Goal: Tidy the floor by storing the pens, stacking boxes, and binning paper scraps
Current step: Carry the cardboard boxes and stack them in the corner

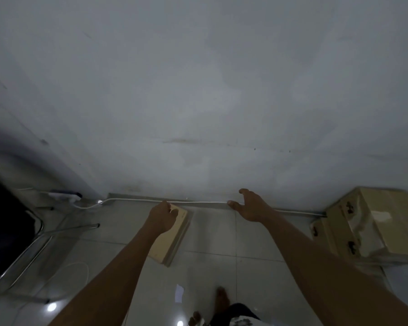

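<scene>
A flat tan cardboard box (172, 236) lies on the tiled floor close to the wall. My left hand (162, 217) rests on its far end with fingers curled around the edge. My right hand (250, 206) hovers to the right of the box, fingers spread and holding nothing, just in front of the skirting. A stack of larger taped cardboard boxes (372, 227) stands against the wall at the right. A small white paper scrap (179, 293) lies on the floor near my foot. No pens are visible.
A white cable (198, 202) runs along the skirting to a power strip (64, 196) at the left. A chair with a chrome frame (33, 245) stands at the left. My bare feet (222, 302) are at the bottom. The grey wall fills the upper view.
</scene>
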Available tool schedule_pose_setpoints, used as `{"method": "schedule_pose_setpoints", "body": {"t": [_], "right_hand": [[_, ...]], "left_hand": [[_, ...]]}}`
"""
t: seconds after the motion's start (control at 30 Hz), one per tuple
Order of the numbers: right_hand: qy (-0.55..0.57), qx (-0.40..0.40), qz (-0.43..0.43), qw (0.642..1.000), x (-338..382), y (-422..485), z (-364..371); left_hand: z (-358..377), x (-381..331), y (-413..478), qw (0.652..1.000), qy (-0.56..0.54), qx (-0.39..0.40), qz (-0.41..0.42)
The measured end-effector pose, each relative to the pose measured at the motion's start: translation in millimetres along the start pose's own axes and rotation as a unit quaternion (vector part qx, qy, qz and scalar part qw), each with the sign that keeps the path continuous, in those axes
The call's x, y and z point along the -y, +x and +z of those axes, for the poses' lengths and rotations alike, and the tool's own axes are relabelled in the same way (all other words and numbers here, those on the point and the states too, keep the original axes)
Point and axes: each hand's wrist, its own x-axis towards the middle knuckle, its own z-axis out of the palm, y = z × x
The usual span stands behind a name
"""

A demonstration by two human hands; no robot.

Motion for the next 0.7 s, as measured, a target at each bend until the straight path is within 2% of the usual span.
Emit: {"method": "schedule_pose_setpoints", "body": {"t": [0.43, 0.7], "right_hand": [[-0.006, 0.036, -0.014, 0.999, 20.9, 62.3, 19.2], [0.023, 0.046, 0.041, 0.998, 27.2, 95.1, 66.8]], "left_hand": [[-10.1, 44.0, 41.0, 0.998, -0.014, 0.001, -0.055], [-19.8, 88.9, 96.9, 0.997, -0.006, 0.032, -0.066]]}}
